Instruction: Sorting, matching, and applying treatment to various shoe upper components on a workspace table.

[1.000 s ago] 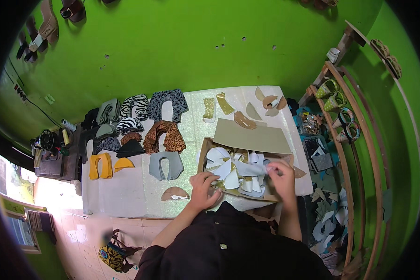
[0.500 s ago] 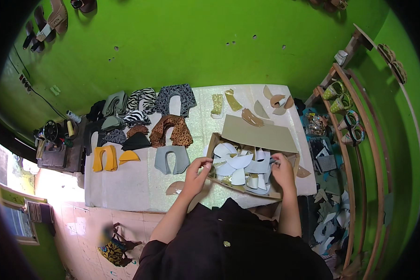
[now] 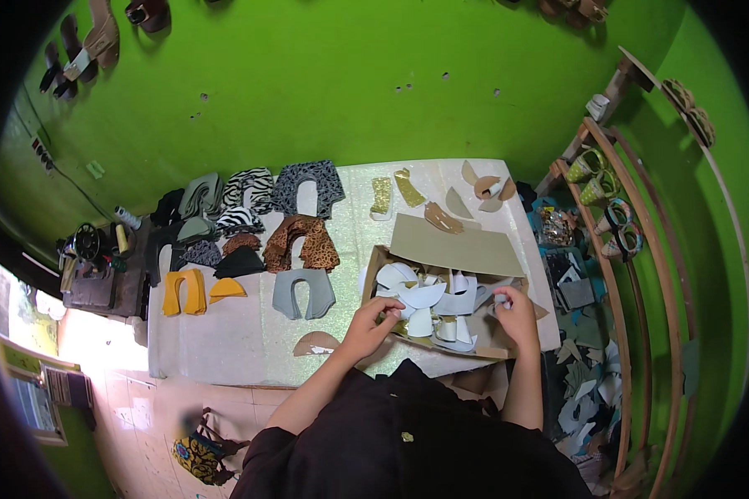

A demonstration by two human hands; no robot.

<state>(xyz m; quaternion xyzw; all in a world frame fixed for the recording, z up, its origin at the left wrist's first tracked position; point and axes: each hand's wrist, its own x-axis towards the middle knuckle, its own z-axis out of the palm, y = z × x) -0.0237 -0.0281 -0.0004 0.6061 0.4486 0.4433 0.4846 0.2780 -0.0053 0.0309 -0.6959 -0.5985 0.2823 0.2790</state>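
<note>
One open cardboard box (image 3: 495, 339) on bench (image 3: 216, 349), holding white cut pieces (image 3: 424, 297). Left hand (image 3: 371, 328) at box's near-left side, right hand (image 3: 517, 318) over its right end; whether either grip is closed on piece, cannot tell. Step looks like picking through pieces; next move calls for separating overlapped layers. No writing legible.

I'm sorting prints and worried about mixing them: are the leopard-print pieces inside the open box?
No, the leopard-print pieces lie on the table, left of the box.
</note>
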